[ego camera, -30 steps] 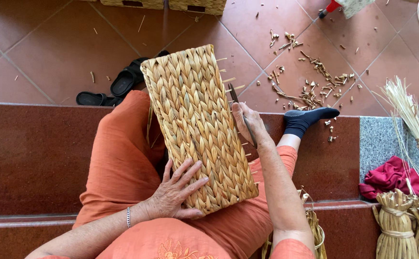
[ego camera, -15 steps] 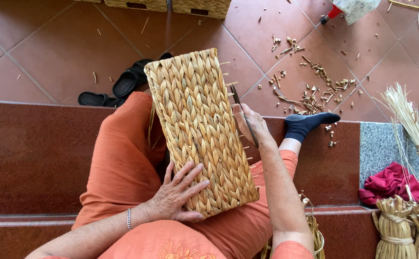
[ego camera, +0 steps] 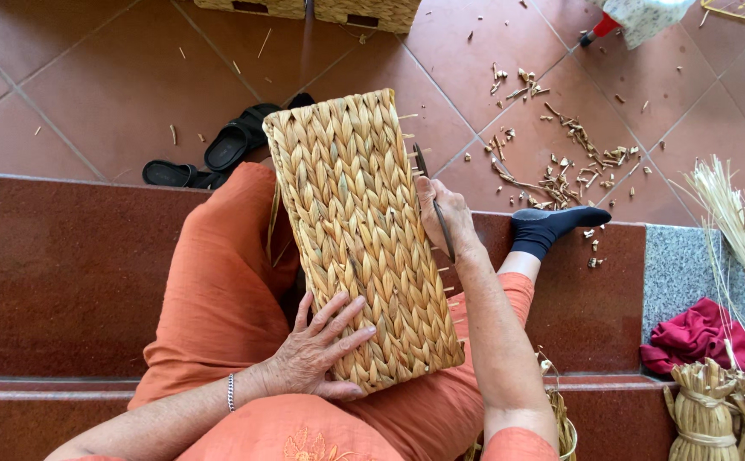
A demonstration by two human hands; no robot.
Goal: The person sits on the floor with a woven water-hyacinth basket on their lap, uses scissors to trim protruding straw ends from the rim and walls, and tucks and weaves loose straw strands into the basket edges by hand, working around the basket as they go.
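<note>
A long rectangular woven basket (ego camera: 360,230) of pale plaited straw lies upside down across my lap, its far end over the tiled floor. My left hand (ego camera: 325,346) rests on its near end with fingers spread on top and the thumb curled round the near edge, holding it steady. My right hand (ego camera: 445,226) is against the basket's right side and grips a thin dark tool (ego camera: 424,175) that points away along that edge. Short straw ends stick out of the basket's right side.
I sit on a red stone step (ego camera: 65,273) in orange clothes, with one dark-socked foot (ego camera: 552,226) out to the right. Black sandals (ego camera: 219,158) and straw scraps (ego camera: 560,162) lie on the tiles. A red cloth (ego camera: 701,337), straw bundles (ego camera: 722,410) and loose stalks (ego camera: 735,222) sit at the right; more woven baskets (ego camera: 304,8) stand at the top.
The right hand with the tool has shifted slightly along the basket's right edge. The left hand has stayed on the near end.
</note>
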